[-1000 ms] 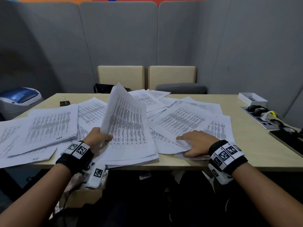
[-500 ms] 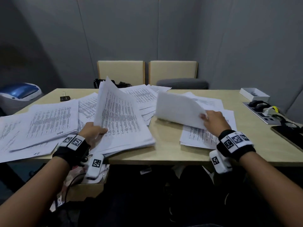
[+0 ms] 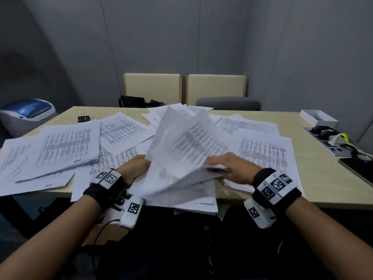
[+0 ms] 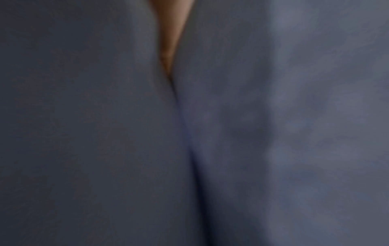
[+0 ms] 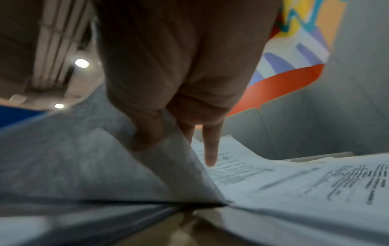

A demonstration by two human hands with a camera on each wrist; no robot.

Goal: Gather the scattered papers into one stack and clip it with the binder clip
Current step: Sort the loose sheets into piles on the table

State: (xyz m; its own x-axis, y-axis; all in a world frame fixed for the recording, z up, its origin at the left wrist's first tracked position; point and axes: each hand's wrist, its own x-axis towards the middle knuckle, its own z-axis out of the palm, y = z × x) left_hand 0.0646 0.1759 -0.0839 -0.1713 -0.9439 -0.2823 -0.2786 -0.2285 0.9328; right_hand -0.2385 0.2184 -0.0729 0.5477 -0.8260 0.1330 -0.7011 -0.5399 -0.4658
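Observation:
Printed papers [image 3: 64, 150] lie scattered over the beige table [image 3: 327, 190]. At the near edge a thick stack [image 3: 193, 199] lies, with a raised, blurred sheaf [image 3: 181, 150] above it. My left hand [image 3: 139, 164] grips the sheaf's left edge, its fingers hidden behind the paper. My right hand [image 3: 219, 165] pinches the sheaf's right edge; in the right wrist view the thumb [image 5: 145, 138] and a finger [image 5: 210, 149] clamp a sheet [image 5: 94, 166]. A black binder clip [image 3: 83, 118] sits apart at the far left. The left wrist view shows only blurred paper [image 4: 273, 133].
More sheets lie at the right [image 3: 264, 156] and back [image 3: 181, 112]. A white bin with a blue lid [image 3: 26, 116] stands left of the table. Two chairs [image 3: 153, 87] stand behind. A white box [image 3: 317, 119], a power strip [image 3: 329, 144] and a dark tablet [image 3: 359, 168] occupy the right edge.
My right hand lifted sheets from the right pile and carried them left onto the sheaf in my left hand. The left hand stayed on the stack's left edge.

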